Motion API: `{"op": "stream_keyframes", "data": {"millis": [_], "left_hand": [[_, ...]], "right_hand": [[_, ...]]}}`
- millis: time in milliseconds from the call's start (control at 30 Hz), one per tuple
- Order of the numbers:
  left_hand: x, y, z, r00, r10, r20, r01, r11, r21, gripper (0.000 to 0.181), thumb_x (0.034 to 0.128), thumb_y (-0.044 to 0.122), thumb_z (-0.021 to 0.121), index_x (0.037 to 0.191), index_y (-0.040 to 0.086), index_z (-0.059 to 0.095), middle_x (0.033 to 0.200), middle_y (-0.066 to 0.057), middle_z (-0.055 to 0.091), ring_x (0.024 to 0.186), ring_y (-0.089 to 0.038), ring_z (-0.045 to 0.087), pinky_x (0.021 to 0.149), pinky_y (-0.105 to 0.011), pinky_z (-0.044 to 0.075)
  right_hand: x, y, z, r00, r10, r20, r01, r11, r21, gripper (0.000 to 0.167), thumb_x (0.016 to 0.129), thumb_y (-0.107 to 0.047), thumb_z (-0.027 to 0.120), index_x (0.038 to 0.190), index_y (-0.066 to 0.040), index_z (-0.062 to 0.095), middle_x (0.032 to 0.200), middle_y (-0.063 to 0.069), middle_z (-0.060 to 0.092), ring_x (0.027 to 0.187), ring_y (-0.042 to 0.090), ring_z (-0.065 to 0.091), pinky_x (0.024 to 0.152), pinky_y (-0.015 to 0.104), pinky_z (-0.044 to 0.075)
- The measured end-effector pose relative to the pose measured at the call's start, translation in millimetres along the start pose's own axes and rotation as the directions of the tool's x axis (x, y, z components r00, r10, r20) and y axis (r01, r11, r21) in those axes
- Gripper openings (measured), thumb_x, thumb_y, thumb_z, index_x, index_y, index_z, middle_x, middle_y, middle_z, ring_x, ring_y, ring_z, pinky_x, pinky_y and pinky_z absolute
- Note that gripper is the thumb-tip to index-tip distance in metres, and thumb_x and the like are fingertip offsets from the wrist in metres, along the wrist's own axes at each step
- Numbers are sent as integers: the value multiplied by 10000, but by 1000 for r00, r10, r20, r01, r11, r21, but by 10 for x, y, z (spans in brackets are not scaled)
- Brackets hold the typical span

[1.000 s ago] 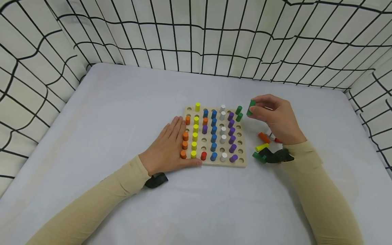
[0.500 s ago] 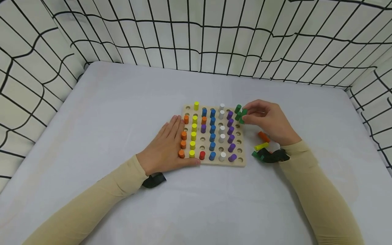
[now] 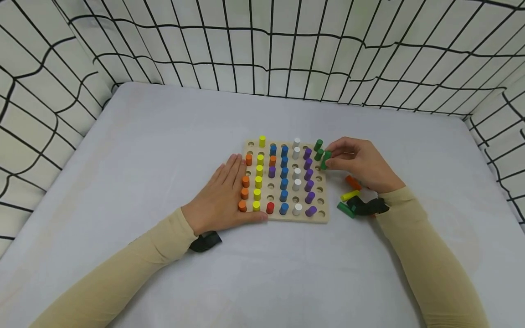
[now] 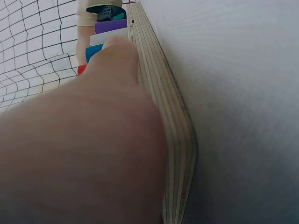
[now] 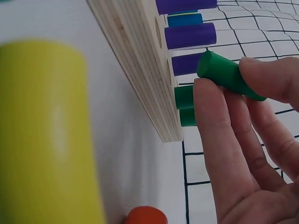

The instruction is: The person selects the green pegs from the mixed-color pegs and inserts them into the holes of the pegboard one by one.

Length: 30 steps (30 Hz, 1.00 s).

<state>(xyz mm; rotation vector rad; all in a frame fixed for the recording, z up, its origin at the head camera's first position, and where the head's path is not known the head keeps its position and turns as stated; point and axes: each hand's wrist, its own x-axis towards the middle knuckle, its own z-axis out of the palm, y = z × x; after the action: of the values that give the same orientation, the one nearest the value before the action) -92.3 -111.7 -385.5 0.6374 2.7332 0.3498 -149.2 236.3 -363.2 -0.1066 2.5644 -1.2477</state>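
A wooden pegboard [image 3: 287, 219] carries columns of upright orange, yellow, blue, white and purple pegs, with a few bare holes among them. Flat along its left side rests my left hand [image 3: 223, 196], fingers straight and the thumb against the near edge, as the left wrist view also shows. Between thumb and fingertips my right hand [image 3: 361, 163] pinches a green peg [image 5: 226, 74], held tilted over the board's right column. Just behind it, two green pegs [image 3: 318, 149] stand in that column. Whether the held peg touches a hole cannot be made out.
Right of the board lie loose pegs: an orange peg [image 3: 353, 182], a yellow peg [image 3: 350, 195] and a green peg [image 3: 346, 209], partly hidden by the right wrist's black strap [image 3: 369, 207]. A black wire grid [image 3: 268, 69] borders the white-covered table [image 3: 254, 278].
My right hand has moved left and slightly nearer with the green peg, from beside the board to over its right column. My left hand keeps its place on the board.
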Motion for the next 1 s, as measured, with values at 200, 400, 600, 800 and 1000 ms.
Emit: {"op": "stream_keyframes", "data": {"millis": [200,400,600,800,1000], "left_hand": [[-3,2,-2,1000,-2,2,2,1000,0,1324,822,828,610,1649,-11,6,1759,-182,-52,1649,-362,-65,1350,-537,52],[-1,2,-3,1000,-2,3,2,1000,5,1320,825,820,613,1648,-13,4,1760,-182,-55,1649,-367,-57,1351,-537,56],[-2,1,-2,1000,1,-3,-1,1000,13,1316,826,815,616,1647,-17,12,1759,-186,-43,1648,-371,-52,1349,-540,60],[-1,1,3,1000,0,-6,0,1000,16,1317,826,817,614,1647,-18,11,1760,-186,-40,1648,-370,-51,1349,-538,61],[1,5,0,1000,-5,0,5,1000,5,1316,828,813,617,1648,-10,0,1760,-180,-53,1649,-362,-61,1350,-536,51]], "right_hand": [[20,10,29,1000,-7,-3,7,1000,10,322,932,-377,768,1193,-210,680,1131,29,740,1066,192,680,858,340,520],[40,21,55,1000,3,5,-3,1000,14,310,939,-354,761,1184,-189,667,1145,40,728,1068,194,672,905,327,519],[59,29,72,1000,17,15,-17,1000,9,312,939,-341,762,1187,-181,662,1172,40,719,1081,185,671,942,305,523],[72,32,81,1000,12,16,-12,1000,2,314,937,-328,772,1187,-176,661,1165,38,728,1076,175,678,930,273,529],[74,27,94,1000,15,17,-15,1000,-6,330,927,-332,785,1185,-166,663,1162,41,730,1069,180,675,910,248,534]]}}
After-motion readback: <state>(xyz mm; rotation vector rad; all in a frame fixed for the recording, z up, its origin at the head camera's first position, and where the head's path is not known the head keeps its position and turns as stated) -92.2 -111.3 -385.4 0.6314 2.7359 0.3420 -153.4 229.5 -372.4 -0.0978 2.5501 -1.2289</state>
